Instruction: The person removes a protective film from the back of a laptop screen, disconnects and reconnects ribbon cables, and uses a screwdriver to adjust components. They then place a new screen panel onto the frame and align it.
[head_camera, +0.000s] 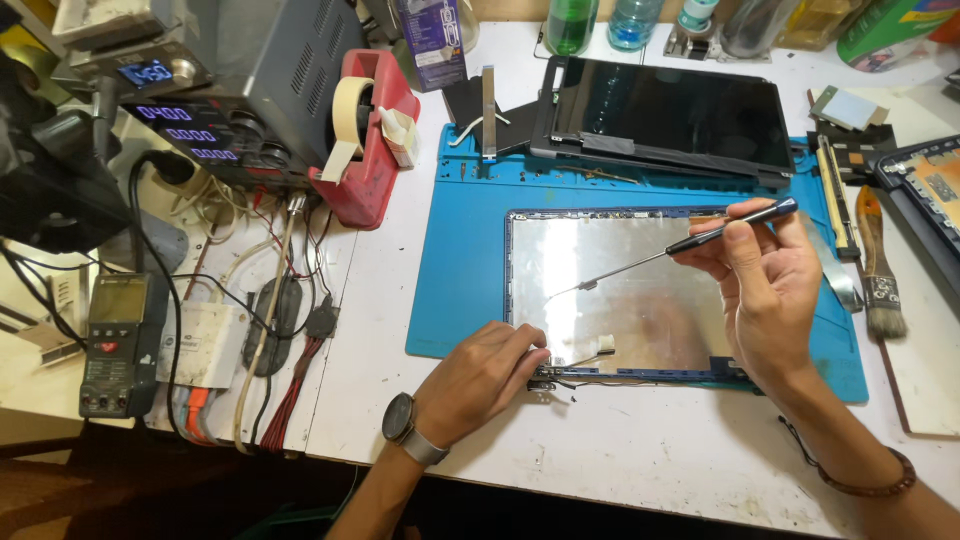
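1. Your right hand (765, 290) pinches a slim black-handled screwdriver (700, 240) between thumb and fingers, closed firmly on the handle, its thin shaft slanting down and to the left over the silvery panel.
2. Your left hand (480, 380) curls at the near left corner of that panel, fingertips pressed down on a small hinge part (540, 383); whether it grips it or only steadies it, you cannot tell.
3. Count: one screwdriver, one laptop lid shell (600, 290), one dark screen panel (680, 115) lying beyond your right hand, one paintbrush (880, 270) just to the right of it, two bottles (600, 20) far behind.
4. Under your grip the lid shell is rectangular, with a reflective foil inside and a dark blue rim; thin cables run along its near edge.
5. It lies flat on a blue work mat (450, 250), which sits on a white bench (620, 450).
6. Well left of your left hand stand a red tape dispenser (375, 140), a bench power supply (230, 90) and a multimeter (115, 345) among tangled wires.
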